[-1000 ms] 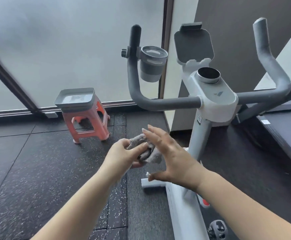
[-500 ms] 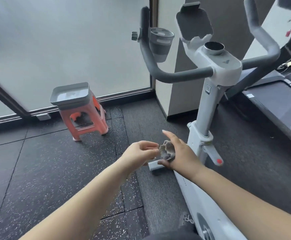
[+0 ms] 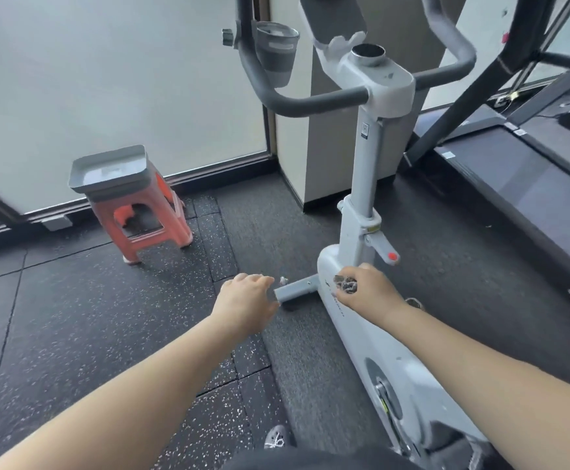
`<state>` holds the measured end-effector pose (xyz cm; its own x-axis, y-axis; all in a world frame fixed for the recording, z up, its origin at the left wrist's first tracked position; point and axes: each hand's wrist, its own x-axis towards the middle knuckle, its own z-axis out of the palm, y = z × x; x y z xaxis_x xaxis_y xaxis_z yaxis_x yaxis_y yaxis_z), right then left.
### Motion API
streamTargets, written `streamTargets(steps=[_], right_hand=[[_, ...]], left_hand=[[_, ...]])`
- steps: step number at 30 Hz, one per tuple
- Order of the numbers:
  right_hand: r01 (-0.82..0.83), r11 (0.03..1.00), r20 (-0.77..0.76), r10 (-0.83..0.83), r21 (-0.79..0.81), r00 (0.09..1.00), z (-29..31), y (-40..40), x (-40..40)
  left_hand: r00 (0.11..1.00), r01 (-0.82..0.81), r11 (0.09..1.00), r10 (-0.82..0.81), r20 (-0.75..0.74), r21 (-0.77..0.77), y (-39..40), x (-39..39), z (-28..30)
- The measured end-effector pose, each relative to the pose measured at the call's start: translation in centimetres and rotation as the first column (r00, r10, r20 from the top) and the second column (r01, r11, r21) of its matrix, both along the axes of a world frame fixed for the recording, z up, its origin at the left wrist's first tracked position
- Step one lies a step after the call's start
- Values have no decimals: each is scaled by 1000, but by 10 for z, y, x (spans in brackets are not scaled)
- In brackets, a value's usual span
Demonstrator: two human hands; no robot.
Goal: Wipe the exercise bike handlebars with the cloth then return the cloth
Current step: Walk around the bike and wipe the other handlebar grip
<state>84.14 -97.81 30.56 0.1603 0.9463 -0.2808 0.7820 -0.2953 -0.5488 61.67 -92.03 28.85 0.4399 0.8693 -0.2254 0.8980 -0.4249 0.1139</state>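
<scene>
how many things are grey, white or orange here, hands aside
grey: 3, the cloth, the tray and the cup
white: 1, the bike
orange: 1, the stool
total: 5

Bare forearms, no sleeves; dark garment (image 3: pixel 310 461) at bottom edge; patterned shoe (image 3: pixel 275 437).

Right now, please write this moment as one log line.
right hand: grips cloth | left hand: holds nothing | handlebars: untouched | tray: on stool
</scene>
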Motion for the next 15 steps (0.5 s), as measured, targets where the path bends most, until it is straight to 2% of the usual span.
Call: streamTargets(steps=[5, 10, 15], right_hand=[[-6, 997, 45, 9, -75, 999, -14, -39, 9], [-15, 996, 163, 29, -89, 986, -31, -84, 8], [57, 998, 98, -53, -41, 994, -28, -136, -2]], left_hand=[[997, 25, 999, -23, -70, 28, -51, -1, -14], [990, 35, 999, -35, -137, -3, -103, -7, -30], [985, 79, 997, -77, -156, 4, -148, -18, -32]])
